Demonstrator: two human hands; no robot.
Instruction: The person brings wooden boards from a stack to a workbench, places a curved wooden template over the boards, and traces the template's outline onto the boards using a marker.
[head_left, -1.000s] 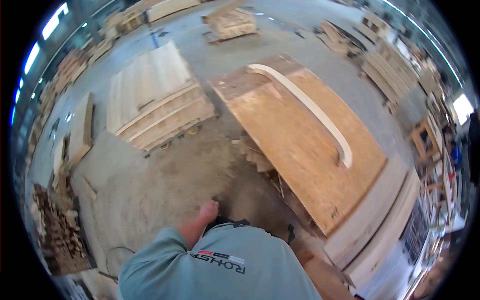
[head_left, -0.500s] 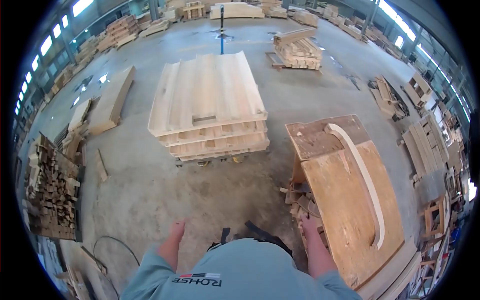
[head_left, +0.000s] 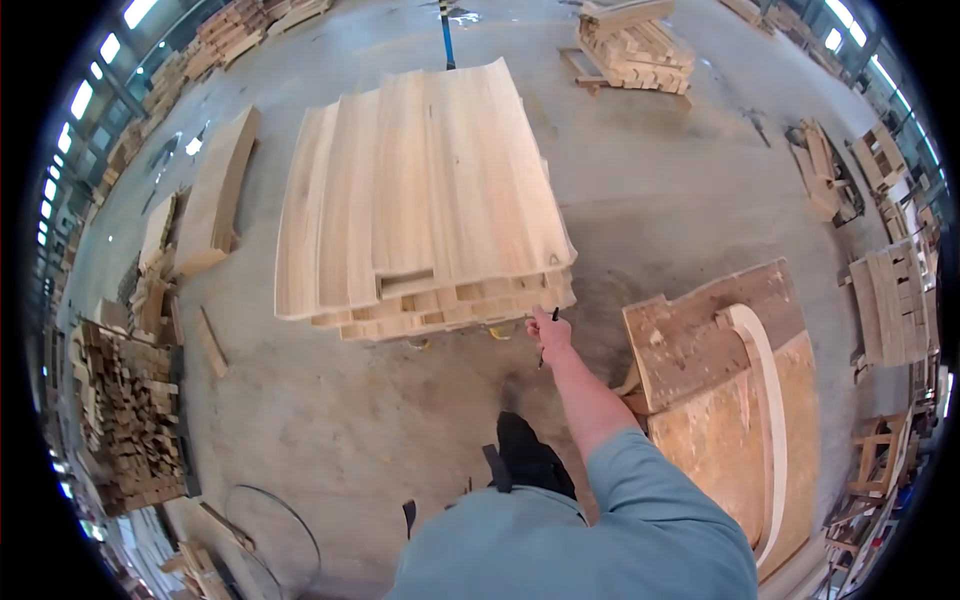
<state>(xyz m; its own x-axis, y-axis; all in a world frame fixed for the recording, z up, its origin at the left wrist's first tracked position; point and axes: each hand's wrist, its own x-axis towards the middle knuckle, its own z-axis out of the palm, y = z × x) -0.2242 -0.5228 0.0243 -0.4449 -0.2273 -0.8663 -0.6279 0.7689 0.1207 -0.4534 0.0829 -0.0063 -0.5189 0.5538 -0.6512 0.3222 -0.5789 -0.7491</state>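
Observation:
My right hand point(head_left: 549, 334) reaches forward at the near right corner of a stack of pale wooden panels point(head_left: 420, 190). Its fingers are closed around a slim black pen point(head_left: 541, 361), whose ends stick out above and below the fist. Whether the hand touches the stack, I cannot tell. The top panel has a ribbed, wavy surface and a rectangular slot near its front edge. My left hand is out of view. Right of my arm stands a wooden workbench point(head_left: 700, 440) with a long curved wooden piece point(head_left: 770, 400) lying on it.
A crate of short wood offcuts point(head_left: 130, 420) stands at the left, near a cable point(head_left: 300, 525) on the floor. A loose stick point(head_left: 212, 342) and a long stack of boards point(head_left: 220, 195) lie beyond. More timber point(head_left: 640, 50) is piled at the back right.
I have moved closer to the panel stack. My right hand has swung from beside the workbench forward to the stack's corner. My left hand has left the view.

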